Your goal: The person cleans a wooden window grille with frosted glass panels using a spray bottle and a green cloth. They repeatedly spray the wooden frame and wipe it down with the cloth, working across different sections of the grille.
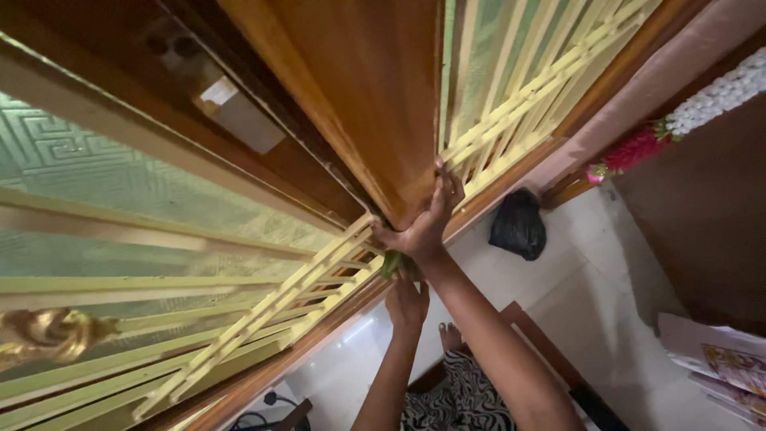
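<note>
Both hands (419,263) press a glossy brown wooden door post (375,104).

Single view, from the person's head, tipped steeply down and rolled hard to one side, so the floor (558,279) runs off to the lower right. It sits very close to the wooden door post (367,104) and yellow grille (263,311), with both forearms rising from the bottom edge.

The wooden post (375,104) stands between two grilles (263,311). A bag (519,225) lies on the floor (590,295) right of it, papers (718,355) farther right.
</note>
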